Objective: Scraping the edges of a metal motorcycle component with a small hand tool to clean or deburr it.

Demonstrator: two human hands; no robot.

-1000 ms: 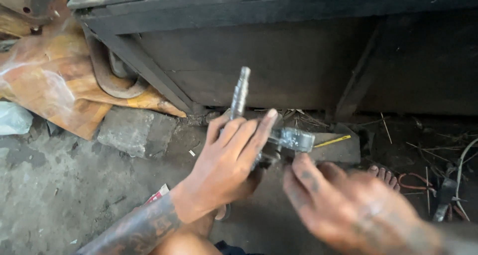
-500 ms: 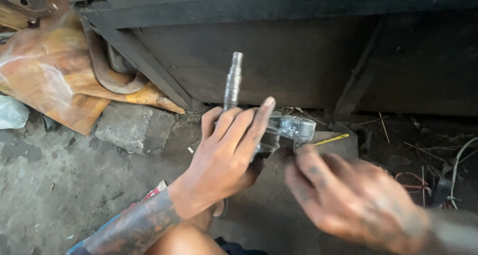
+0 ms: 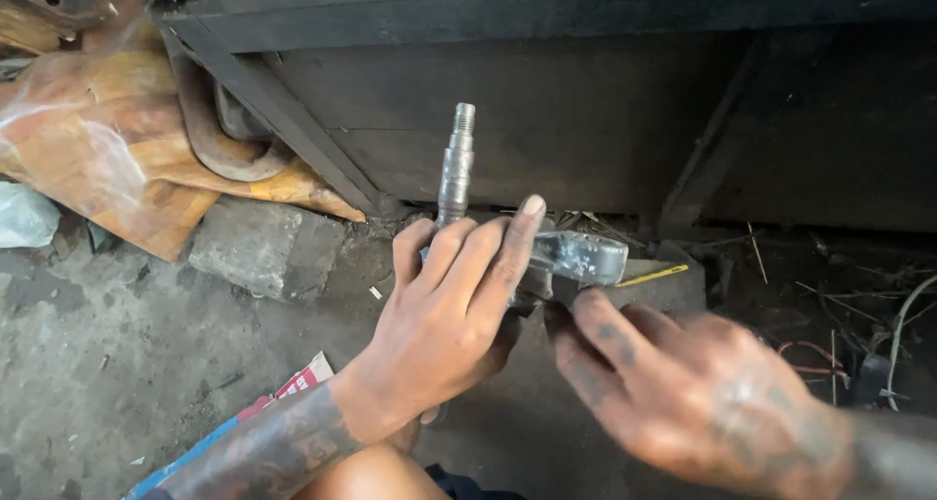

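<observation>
My left hand (image 3: 451, 310) is wrapped around a grey metal part (image 3: 576, 256), whose stepped, threaded shaft (image 3: 454, 168) sticks straight up above my fingers. A blocky metal arm of the part juts out to the right of my fingertips. My right hand (image 3: 683, 393), grimy and blurred, sits just below and to the right of that arm, its fingertips touching the underside. I cannot see what the right hand's fingers hold, if anything.
A dark metal frame (image 3: 547, 80) fills the background. Rusty orange sheet scraps (image 3: 107, 159) and a curved metal piece (image 3: 210, 139) lie at the left. A concrete chunk (image 3: 264, 246) rests on the dirty floor. Wires (image 3: 859, 354) and a yellow rod (image 3: 649, 278) lie at the right.
The part with its shaft has shifted slightly left and up in my left hand. My right hand has moved a little, staying beneath the metal arm.
</observation>
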